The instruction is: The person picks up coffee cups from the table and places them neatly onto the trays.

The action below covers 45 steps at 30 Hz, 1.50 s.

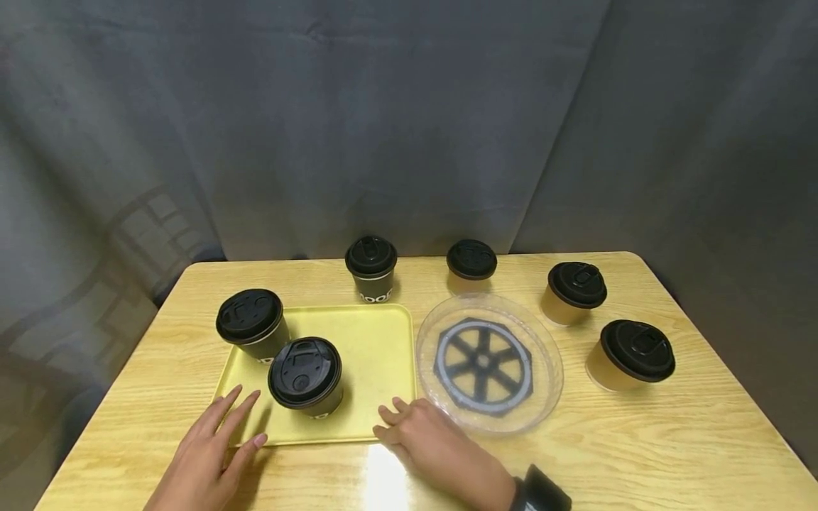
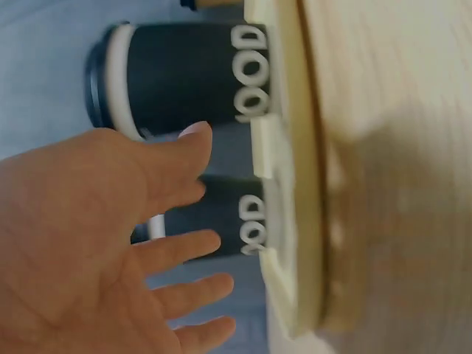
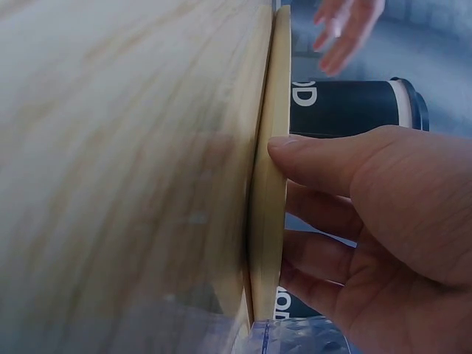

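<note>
A yellow tray (image 1: 377, 355) lies on the table with two black-lidded dark paper cups upright on it. One cup (image 1: 307, 376) stands near the tray's front left; the other cup (image 1: 254, 323) is behind it at the back left corner. My left hand (image 1: 207, 447) hovers by the tray's front left corner, fingers spread, holding nothing. In the left wrist view its thumb overlaps a cup (image 2: 195, 77), apparently without gripping it. At the front right corner, my right hand (image 1: 428, 440) touches the tray, its thumb (image 3: 299, 147) against the rim and its fingers reaching over the edge.
Right of the tray is a round clear plastic dish (image 1: 552, 383) with a dark spoked pattern. Behind the tray stands another dark cup (image 1: 373, 280). Brown cups with black lids (image 1: 471, 270), (image 1: 571, 294), (image 1: 629, 358) curve around the dish. A grey curtain (image 1: 383, 128) hangs behind the table.
</note>
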### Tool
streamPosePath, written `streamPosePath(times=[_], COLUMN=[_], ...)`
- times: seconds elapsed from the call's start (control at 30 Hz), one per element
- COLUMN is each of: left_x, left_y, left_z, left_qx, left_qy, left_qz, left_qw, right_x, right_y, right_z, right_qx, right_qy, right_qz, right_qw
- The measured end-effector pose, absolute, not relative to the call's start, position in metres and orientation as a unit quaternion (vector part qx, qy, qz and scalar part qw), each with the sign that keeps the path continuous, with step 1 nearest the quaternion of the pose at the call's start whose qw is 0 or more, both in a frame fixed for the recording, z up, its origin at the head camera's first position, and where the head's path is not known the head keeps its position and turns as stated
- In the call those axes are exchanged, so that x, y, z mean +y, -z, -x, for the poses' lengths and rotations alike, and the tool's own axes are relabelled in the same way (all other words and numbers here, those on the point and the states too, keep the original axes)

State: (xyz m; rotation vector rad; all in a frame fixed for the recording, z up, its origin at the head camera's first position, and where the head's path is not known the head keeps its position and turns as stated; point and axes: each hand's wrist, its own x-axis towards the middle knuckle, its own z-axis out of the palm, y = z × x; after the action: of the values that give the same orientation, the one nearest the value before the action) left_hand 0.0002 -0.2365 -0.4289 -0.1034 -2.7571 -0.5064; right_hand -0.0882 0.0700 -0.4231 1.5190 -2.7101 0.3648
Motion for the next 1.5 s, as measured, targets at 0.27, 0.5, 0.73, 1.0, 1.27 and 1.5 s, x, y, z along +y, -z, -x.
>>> streamPosePath(times=[0.27,0.5,0.73,1.0,1.27,1.5], left_x=[-0.247,-0.249,-0.249,-0.254,-0.255,-0.252], left_y=[0.44,0.442,0.444,0.447,0.446,0.446], left_z=[0.004,0.006,0.01,0.01,0.009,0.01], left_qx=[-0.979,-0.986,-0.984,-0.984,-0.985,-0.984], left_qy=[0.178,0.166,0.174,0.169,0.16,0.171], left_qz=[0.023,-0.017,-0.028,-0.043,-0.041,-0.042], left_qw=[0.093,0.001,-0.02,-0.046,-0.046,-0.038], right_x=[0.071,0.07,0.07,0.07,0.063,0.043], right_y=[0.423,0.423,0.422,0.408,0.34,0.311], right_z=[0.087,0.086,0.086,0.091,0.144,0.211], right_qx=[-0.865,-0.869,-0.868,-0.846,-0.854,-0.866], right_qy=[-0.116,-0.098,-0.068,-0.117,-0.16,-0.144], right_qz=[-0.489,-0.485,-0.49,-0.516,-0.487,-0.471], right_qw=[0.017,0.018,0.04,0.074,0.09,0.084])
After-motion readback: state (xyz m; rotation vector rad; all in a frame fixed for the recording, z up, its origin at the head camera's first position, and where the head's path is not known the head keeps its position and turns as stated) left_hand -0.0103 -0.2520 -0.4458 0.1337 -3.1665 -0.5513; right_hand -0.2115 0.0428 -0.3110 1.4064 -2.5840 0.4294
